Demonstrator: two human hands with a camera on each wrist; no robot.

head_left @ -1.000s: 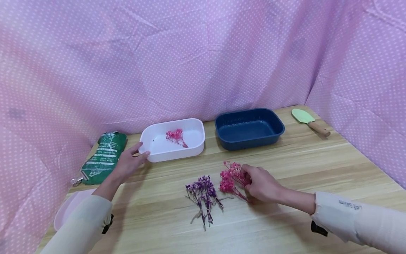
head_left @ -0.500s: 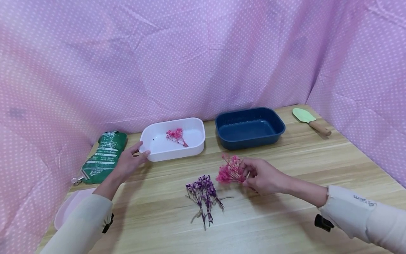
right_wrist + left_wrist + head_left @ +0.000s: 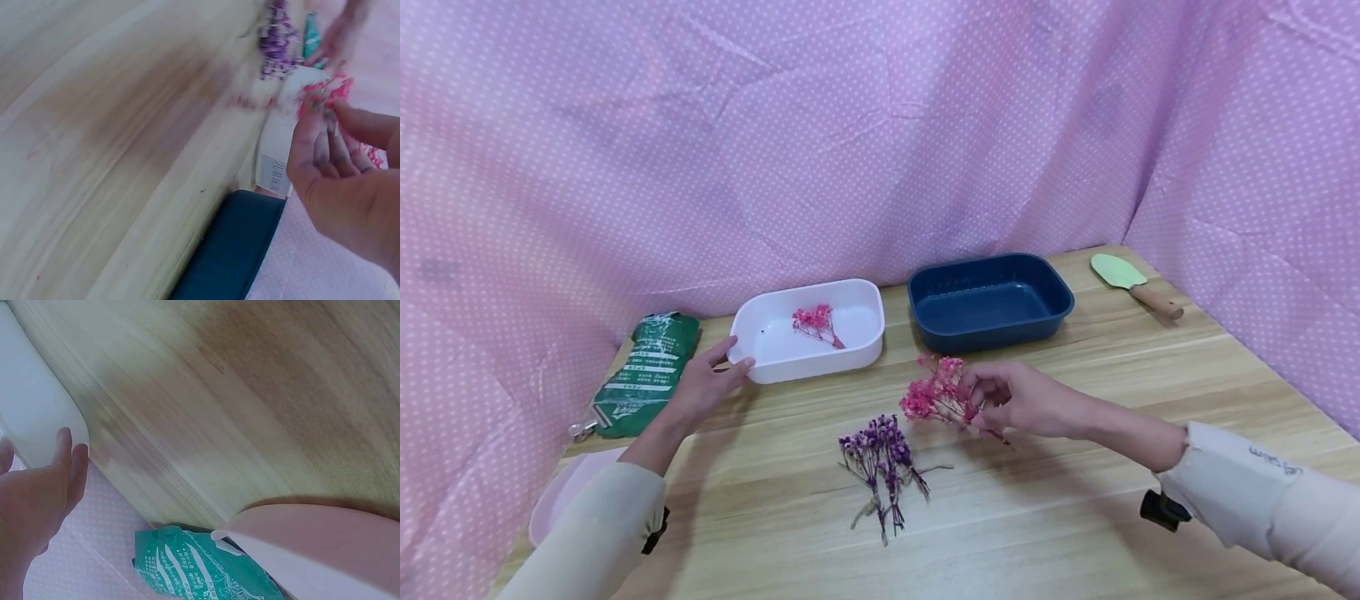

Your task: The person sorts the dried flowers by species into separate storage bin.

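A pink-purple polka-dot cloth (image 3: 880, 150) hangs behind and around a pale wood-grain table (image 3: 1022, 533). On the far side stand a navy rounded-rectangular tray (image 3: 1000, 336) and, just left of it, a white rounded-rectangular tray (image 3: 820, 367). Farther left lies a green printed bag (image 3: 651, 371), with a smooth pale-pink curved piece (image 3: 576, 483) nearer; at far right is a trowel with a pale-green blade and wooden handle (image 3: 1137, 288).

The left hand (image 3: 703, 387) rests loosely spread at the white tray's near-left corner, fingertips touching it. The right hand (image 3: 1026, 402) pinches, thumb to finger, the stems of a bunch of bright-pink dried flowers (image 3: 936, 396), apparently held above the table. A bunch of purple dried flowers (image 3: 883, 450) lies just left and near; a smaller pink dried sprig (image 3: 816, 321) lies inside the white tray.

For a good hold, I would pinch only the thin stems, lightly, since the heads look brittle, and use the left fingertips merely to steady the tray.

The right-wrist view alone shows a marked patch (image 3: 273, 175) on the white tray's end, too blurred to read; the left-wrist view shows the pale-pink piece's broad curved edge, mostly sleeve-covered from the head.
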